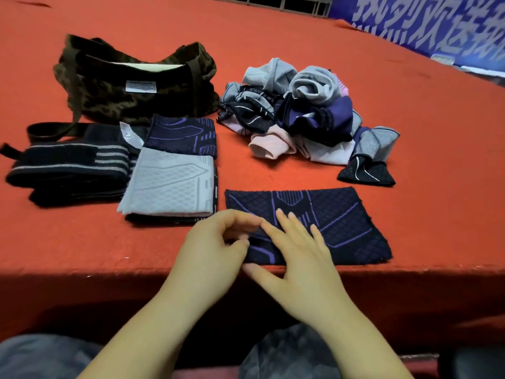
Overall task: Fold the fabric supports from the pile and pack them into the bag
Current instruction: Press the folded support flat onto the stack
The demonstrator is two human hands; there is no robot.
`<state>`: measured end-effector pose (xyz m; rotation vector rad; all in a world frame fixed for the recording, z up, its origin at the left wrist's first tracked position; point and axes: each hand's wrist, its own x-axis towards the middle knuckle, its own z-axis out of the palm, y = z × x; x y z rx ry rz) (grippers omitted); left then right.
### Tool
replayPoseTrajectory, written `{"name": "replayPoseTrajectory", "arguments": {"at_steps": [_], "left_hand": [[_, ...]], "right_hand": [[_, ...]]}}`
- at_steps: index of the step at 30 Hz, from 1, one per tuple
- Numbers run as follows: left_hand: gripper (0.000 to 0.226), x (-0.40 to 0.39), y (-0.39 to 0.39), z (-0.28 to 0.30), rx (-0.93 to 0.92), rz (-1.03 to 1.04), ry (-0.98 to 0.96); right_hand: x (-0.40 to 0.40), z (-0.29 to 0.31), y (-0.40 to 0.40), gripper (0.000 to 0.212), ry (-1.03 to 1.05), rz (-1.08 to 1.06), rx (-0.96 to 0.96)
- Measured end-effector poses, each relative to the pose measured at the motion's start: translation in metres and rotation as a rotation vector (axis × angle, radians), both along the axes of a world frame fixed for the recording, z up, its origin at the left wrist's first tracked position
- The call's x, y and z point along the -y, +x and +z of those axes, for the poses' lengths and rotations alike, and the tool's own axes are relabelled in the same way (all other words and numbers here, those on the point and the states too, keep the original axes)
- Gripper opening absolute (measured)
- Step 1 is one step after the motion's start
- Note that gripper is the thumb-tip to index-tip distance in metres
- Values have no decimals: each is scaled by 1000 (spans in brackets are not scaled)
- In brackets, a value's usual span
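Observation:
A dark navy fabric support with purple lines [338, 214] lies flat at the table's near edge. My right hand [295, 250] presses on its left part with straight fingers. My left hand [216, 242] pinches the support's left edge between thumb and fingers. A pile of unfolded supports [297, 110], grey, pink, navy and black, sits behind it. The camouflage bag [131, 83] stands open at the back left. In front of the bag lie folded supports: a grey one [169, 184] on a navy one [185, 135], and a black striped one [71, 165].
The red cloth-covered table [437, 160] ends just under my hands. A blue banner with white characters [426, 23] runs along the far right. A small black support [366, 170] lies apart from the pile at its right.

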<state>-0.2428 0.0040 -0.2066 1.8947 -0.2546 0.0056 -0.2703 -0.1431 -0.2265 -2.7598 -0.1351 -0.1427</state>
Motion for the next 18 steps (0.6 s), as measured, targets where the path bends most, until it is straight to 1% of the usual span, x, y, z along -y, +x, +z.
{"name": "replayPoseTrajectory", "arguments": {"at_steps": [3,5,7,10,12,13,14,16,18], "left_hand": [[53,1,2,4,-68,10,-210],[53,3,1,6,-68,2,-295],[49,5,-1,10,-41,-10,-329],[42,4,0,13,-10,32,-398],[46,2,4,13,-8,74,-393],[49,1,7,11,-9,90,-354],[53,1,11,10,-10,92,-308],[60,5,18,8,-10,75,-227],[61,13,24,11,-15,53,-179]], "right_hand": [[-12,-2,3,85,39,-5,25],[-20,-3,4,72,123,-32,69],[-26,-2,2,58,286,-83,110],[-30,-1,-1,46,610,-145,144],[-30,5,-4,31,830,-182,184],[-29,9,-6,22,930,-202,197],[-28,13,-8,17,1016,-223,199],[-26,17,-13,20,1114,-251,201],[-24,20,-18,19,1156,-256,216]]}}
